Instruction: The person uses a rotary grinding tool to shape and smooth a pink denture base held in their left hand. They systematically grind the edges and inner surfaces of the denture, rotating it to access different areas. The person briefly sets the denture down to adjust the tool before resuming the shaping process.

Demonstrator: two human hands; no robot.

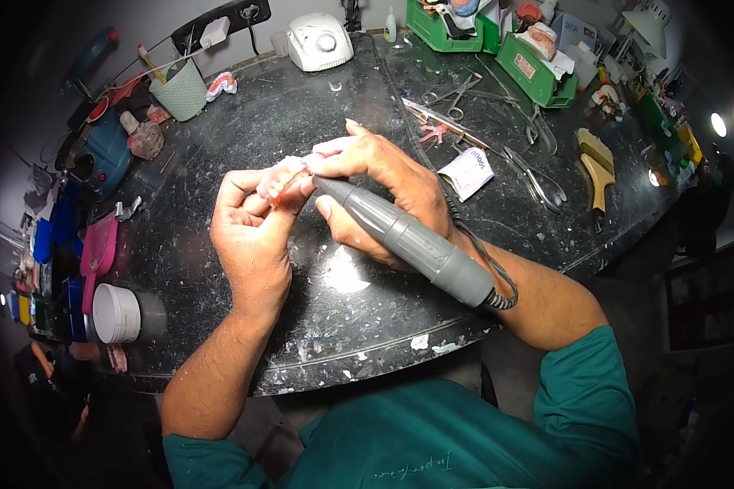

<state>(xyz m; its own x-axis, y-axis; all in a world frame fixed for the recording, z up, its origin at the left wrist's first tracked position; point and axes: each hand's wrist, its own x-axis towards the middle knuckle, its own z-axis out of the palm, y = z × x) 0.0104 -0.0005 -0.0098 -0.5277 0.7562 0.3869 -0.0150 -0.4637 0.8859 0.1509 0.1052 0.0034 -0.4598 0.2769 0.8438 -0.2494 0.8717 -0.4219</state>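
A small denture (282,181) with pale teeth and a pink-orange base is pinched between the thumb and fingers of my left hand (251,232), above the middle of the bench. My right hand (393,181) wraps round a thick grey rotary handpiece (412,243), its tapered nose pointing up and left at the denture. The tip meets or nearly meets the denture's right side; my fingers hide the exact contact. From the handpiece's rear end a dark cord (501,281) loops back past my right forearm.
On the black bench (220,326) a white control box (320,45) stands at the back. Green bins (534,69), scissors (457,98), pliers (538,183), a folded paper (466,173) and a brush (599,171) lie right. Left are a white tub (116,314) and a cup (179,94).
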